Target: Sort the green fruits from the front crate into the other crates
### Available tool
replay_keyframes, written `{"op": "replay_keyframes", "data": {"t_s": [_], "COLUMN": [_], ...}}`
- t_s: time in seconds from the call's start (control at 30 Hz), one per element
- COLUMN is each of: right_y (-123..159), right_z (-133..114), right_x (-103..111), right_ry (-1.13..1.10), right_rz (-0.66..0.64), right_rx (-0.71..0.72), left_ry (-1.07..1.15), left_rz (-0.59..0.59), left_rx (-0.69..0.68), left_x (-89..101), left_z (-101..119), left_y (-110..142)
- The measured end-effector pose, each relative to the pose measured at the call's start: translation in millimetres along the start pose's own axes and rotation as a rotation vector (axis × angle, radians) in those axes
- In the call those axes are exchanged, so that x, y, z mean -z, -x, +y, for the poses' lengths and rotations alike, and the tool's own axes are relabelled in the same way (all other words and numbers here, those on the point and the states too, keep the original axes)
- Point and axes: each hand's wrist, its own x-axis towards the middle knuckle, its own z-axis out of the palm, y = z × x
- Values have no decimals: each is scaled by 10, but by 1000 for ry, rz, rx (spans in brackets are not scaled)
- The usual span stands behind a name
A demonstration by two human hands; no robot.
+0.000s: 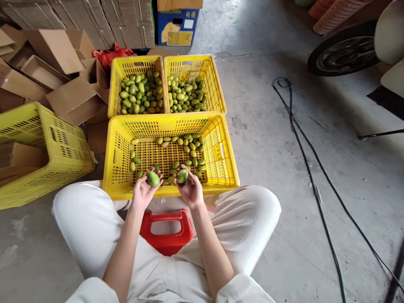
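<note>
My left hand [145,188] is turned palm up, its fingers curled around a smooth, oval green fruit [153,179] that looks like a small mango. In my right hand [192,189], a second such green fruit [182,176] rests against the fingers. Both hands are over the near rim of a large yellow plastic crate [170,192]. Inside that crate, several loose green and yellowish fruits [193,153] lie on the slatted bottom, mostly toward the right and back. My hands partly hide the fruits near the front wall.
Behind stand two yellow crates, left [114,88] and right [217,90], both holding many fruits. Another yellow crate [67,145] with cardboard is at left, near piled cartons [72,99]. A red plastic stool [167,242] sits between my legs. Black cable [311,168] crosses the floor.
</note>
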Motion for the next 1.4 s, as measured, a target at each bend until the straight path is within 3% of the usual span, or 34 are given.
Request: {"op": "replay_keyframes", "data": {"t_s": [0.17, 0.3, 0.47, 0.53, 0.7, 0.77, 0.83, 0.93, 1.03, 1.1, 1.2, 1.3, 1.4], "right_y": [38, 40, -14, -48, -124, -138, -137, -108, -62, -41, -44, -78, -109], "right_z": [-13, 92, 177, 162, 2, -52, -60, 20, 154, 229, 269, 208, 106], "right_x": [-31, -3, 30, 63, 207, 228, 199, 97, 19, 10, 46, 92, 106], "right_ry": [18, 101, 162, 114, -93, -136, -130, -34, 122, 241, 323, 235, 93], "right_rz": [-93, -99, -43, 54, 429, 435, 346, 182, 58, 30, 105, 263, 308], "right_rx": [38, -88, -214, -157, 201, 295, 331, 280, 84, -74, -235, -219, -17], "left_ry": [-102, -195, -234, -183, 34, 41, 16, -55, -152, -190, -156, -21, 122], "left_rz": [-58, -148, -75, -44, 31, 39, 42, 4, -6, 38, 92, 144, 190], "left_rx": [-11, 11, 14, -11, -70, -80, -97, -77, -25, 6, 79, 130, 79], "left_x": [18, 42, 34, 36, 53, 53, 46, 39, 59, 83, 106, 82, 26], "left_z": [0, -92, -123, -89, 31, 55, 55, 15, -51, -90, -103, -51, 14], "left_y": [18, 10, -9, -25, -47, -43, -35, -21, -21, -36, -70, -86, -71]}}
